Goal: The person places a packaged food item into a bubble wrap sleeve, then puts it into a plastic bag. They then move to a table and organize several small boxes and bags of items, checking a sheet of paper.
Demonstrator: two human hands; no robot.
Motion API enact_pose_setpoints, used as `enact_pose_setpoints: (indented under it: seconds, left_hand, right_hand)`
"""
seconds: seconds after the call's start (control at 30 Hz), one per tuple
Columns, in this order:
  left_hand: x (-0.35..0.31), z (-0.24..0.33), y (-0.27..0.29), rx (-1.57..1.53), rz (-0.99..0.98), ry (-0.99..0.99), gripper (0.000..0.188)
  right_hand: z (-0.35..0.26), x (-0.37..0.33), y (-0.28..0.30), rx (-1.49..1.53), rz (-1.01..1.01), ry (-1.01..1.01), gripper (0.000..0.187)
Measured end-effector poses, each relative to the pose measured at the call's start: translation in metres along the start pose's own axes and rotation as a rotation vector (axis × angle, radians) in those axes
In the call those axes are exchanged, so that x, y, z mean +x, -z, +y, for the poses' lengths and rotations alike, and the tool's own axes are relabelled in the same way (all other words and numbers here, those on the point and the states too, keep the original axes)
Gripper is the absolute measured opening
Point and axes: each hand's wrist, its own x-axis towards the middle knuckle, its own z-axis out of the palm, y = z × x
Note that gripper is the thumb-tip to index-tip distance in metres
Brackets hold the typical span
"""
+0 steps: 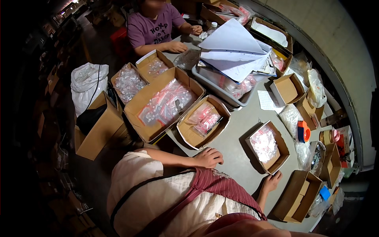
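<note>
My left hand (209, 158) rests on the grey table at its near edge, palm down with loosely bent fingers and nothing visible in it. Just beyond it stands a small cardboard box (183, 133) with pink-edged clear bags (206, 119) inside. My right hand (272, 181) lies at the near corner of another cardboard box (283, 153); whether it touches the box I cannot tell. Its fingers are partly bent and nothing shows in them. Clear bags with red edges (263, 143) fill much of that box.
A large cardboard box (162, 85) of small bagged parts stands left. Behind it, a grey bin (246, 100) carries papers (233, 51). A person in a purple shirt (153, 27) sits across the table. An orange-and-blue tape dispenser (303, 131) and an open box (298, 197) line the right edge.
</note>
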Motion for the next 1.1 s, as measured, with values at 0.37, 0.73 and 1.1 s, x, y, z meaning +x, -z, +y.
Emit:
enact_pose_setpoints:
  seconds: [0.37,0.73,1.1]
  left_hand:
    - [0.0,0.003,-0.002,0.032,-0.02,0.021,0.024]
    - [-0.002,0.0,0.003,-0.1,-0.096,0.042,0.023]
    - [0.001,-0.002,0.008,-0.152,-0.102,0.042,0.02]
  right_hand:
    - [0.005,0.002,-0.004,0.017,0.016,0.017,0.041]
    - [0.011,-0.001,-0.007,0.014,0.013,0.007,0.043]
    - [0.006,0.0,-0.007,0.025,0.061,0.029,0.04]
